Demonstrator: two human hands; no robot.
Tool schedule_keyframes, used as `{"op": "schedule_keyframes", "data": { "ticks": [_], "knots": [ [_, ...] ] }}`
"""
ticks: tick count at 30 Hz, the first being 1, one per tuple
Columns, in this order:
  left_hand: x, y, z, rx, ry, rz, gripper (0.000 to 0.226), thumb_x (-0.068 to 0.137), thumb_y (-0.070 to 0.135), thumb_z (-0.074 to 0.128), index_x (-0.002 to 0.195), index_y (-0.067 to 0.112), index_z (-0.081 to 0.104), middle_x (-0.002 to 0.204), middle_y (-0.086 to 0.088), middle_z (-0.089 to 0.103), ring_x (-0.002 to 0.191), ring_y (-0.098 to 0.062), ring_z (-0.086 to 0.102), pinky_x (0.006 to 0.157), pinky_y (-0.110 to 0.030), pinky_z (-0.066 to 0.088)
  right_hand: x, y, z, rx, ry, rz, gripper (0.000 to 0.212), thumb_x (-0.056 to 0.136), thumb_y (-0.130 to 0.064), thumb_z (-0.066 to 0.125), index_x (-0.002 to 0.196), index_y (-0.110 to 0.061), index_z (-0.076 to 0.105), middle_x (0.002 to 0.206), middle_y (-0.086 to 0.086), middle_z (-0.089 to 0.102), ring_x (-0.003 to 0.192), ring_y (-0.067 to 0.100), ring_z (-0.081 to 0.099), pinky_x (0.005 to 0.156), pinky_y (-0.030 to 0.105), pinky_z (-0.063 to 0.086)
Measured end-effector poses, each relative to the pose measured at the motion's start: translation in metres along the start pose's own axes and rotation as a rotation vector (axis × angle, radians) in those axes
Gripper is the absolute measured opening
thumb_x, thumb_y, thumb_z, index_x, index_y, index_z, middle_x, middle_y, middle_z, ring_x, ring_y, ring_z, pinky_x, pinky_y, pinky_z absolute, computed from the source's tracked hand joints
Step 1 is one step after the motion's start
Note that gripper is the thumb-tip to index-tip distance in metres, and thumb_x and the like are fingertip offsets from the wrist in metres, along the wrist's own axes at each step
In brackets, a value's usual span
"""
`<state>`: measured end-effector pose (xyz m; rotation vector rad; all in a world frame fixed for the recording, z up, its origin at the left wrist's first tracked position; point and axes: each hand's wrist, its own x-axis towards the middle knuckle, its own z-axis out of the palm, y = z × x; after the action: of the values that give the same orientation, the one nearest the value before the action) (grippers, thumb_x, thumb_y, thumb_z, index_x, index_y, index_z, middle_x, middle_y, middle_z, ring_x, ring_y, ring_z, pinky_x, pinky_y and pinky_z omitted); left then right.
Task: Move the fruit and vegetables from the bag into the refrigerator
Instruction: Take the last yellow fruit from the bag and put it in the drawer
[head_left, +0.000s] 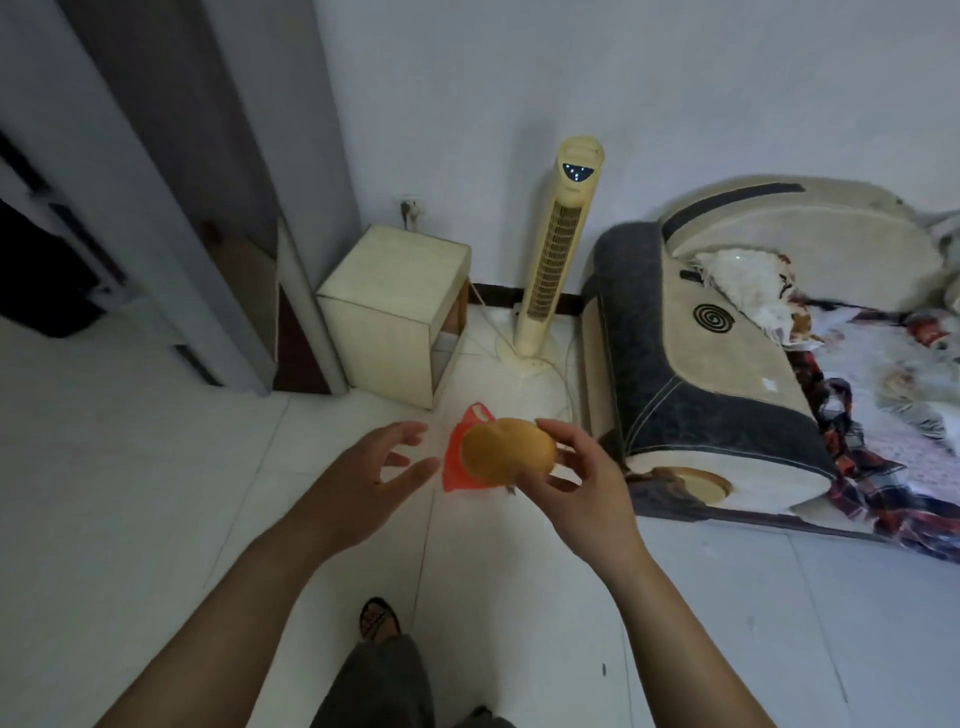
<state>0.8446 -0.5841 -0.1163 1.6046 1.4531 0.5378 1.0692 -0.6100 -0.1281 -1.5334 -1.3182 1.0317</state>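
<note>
The right hand holds one yellow fruit, out of the red bag but not in the fridge yet; the left hand is loose.

Floor left of the red bag lay open; a cream box and tower fan blocked behind it, a sofa arm to its right.

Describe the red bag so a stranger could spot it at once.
Start at the tall cream tower fan beside the sofa. On the white floor in front of it lies the red bag, partly hidden by the fruit in the right hand. It alone is bright red plastic.
</note>
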Motion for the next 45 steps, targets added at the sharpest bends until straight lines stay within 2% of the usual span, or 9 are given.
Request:
{"op": "schedule_keyframes", "data": {
  "ticks": [4, 7, 15, 19, 22, 29, 35, 40, 45],
  "knots": [
    [-0.033, -0.024, -0.032, 0.049, 0.141, -0.082, 0.049, 0.086, 0.046, 0.053, 0.132, 0.032, 0.043, 0.130, 0.010, 0.048, 0.110, -0.004, 0.050, 0.085, -0.018, 0.037, -0.001, -0.007, 0.037, -0.079, -0.133, -0.080, 0.054, 0.069, -0.024, 0.081, 0.113, -0.039, 0.053, 0.121, -0.011, 0.053, 0.106, 0.008, 0.055, 0.084, 0.026, 0.053],
    [-0.050, -0.038, -0.053, 0.058, 0.207, -0.108, 0.050, 0.086, 0.048, 0.052, 0.133, 0.032, 0.042, 0.130, 0.013, 0.046, 0.110, -0.002, 0.049, 0.086, -0.019, 0.037, 0.002, -0.020, 0.065, -0.113, -0.215, -0.154, 0.054, 0.069, -0.027, 0.080, 0.110, -0.045, 0.050, 0.121, -0.010, 0.053, 0.106, 0.006, 0.055, 0.078, 0.017, 0.051],
    [-0.094, -0.099, -0.145, 0.020, 0.400, -0.187, 0.046, 0.087, 0.047, 0.052, 0.131, 0.033, 0.044, 0.129, 0.014, 0.047, 0.110, -0.002, 0.049, 0.078, -0.012, 0.037, 0.023, -0.081, 0.193, -0.130, -0.435, -0.292, 0.052, 0.071, -0.026, 0.079, 0.115, -0.035, 0.051, 0.116, -0.015, 0.051, 0.100, 0.001, 0.054, 0.067, 0.000, 0.044],
    [-0.115, -0.147, -0.218, 0.031, 0.470, -0.221, 0.048, 0.086, 0.049, 0.052, 0.131, 0.033, 0.045, 0.130, 0.014, 0.047, 0.111, -0.003, 0.050, 0.083, -0.016, 0.038, 0.028, -0.115, 0.282, -0.098, -0.502, -0.348, 0.052, 0.071, -0.026, 0.079, 0.109, -0.044, 0.048, 0.114, -0.019, 0.050, 0.102, 0.000, 0.053, 0.070, 0.004, 0.047],
    [-0.133, -0.182, -0.286, 0.027, 0.534, -0.229, 0.048, 0.084, 0.052, 0.051, 0.129, 0.035, 0.046, 0.128, 0.016, 0.048, 0.110, -0.001, 0.050, 0.084, -0.018, 0.039, 0.032, -0.144, 0.355, -0.057, -0.534, -0.339, 0.050, 0.071, -0.025, 0.080, 0.114, -0.035, 0.055, 0.118, -0.011, 0.054, 0.106, 0.006, 0.055, 0.074, 0.011, 0.052],
    [-0.154, -0.244, -0.409, -0.013, 0.638, -0.239, 0.049, 0.080, 0.055, 0.052, 0.125, 0.037, 0.047, 0.125, 0.017, 0.050, 0.109, 0.000, 0.051, 0.089, -0.022, 0.040, 0.044, -0.205, 0.494, -0.001, -0.588, -0.347, 0.047, 0.073, -0.016, 0.079, 0.110, -0.032, 0.056, 0.116, -0.002, 0.058, 0.102, 0.009, 0.057, 0.065, 0.003, 0.045],
    [-0.104, -0.273, -0.461, -0.154, 0.640, -0.170, 0.060, 0.074, 0.062, 0.048, 0.127, 0.034, 0.048, 0.128, 0.018, 0.049, 0.110, 0.002, 0.051, 0.088, -0.021, 0.042, 0.083, -0.221, 0.548, -0.022, -0.555, -0.299, 0.046, 0.074, -0.017, 0.078, 0.114, -0.029, 0.058, 0.116, -0.005, 0.057, 0.105, 0.010, 0.056, 0.068, 0.006, 0.047],
    [-0.032, -0.286, -0.508, -0.199, 0.611, -0.115, 0.060, 0.074, 0.061, 0.048, 0.127, 0.034, 0.048, 0.129, 0.016, 0.050, 0.110, 0.002, 0.051, 0.093, -0.032, 0.048, 0.153, -0.235, 0.590, 0.005, -0.453, -0.275, 0.041, 0.074, -0.025, 0.078, 0.109, -0.037, 0.059, 0.115, -0.010, 0.057, 0.104, 0.009, 0.056, 0.080, 0.024, 0.051],
    [0.046, -0.307, -0.584, -0.146, 0.635, -0.096, 0.048, 0.083, 0.050, 0.052, 0.128, 0.032, 0.049, 0.123, 0.018, 0.051, 0.105, 0.007, 0.050, 0.078, -0.012, 0.042, 0.242, -0.261, 0.648, 0.042, -0.393, -0.296, 0.041, 0.074, -0.028, 0.077, 0.109, -0.040, 0.058, 0.114, -0.015, 0.056, 0.105, 0.007, 0.054, 0.083, 0.026, 0.049]
  ]
}}
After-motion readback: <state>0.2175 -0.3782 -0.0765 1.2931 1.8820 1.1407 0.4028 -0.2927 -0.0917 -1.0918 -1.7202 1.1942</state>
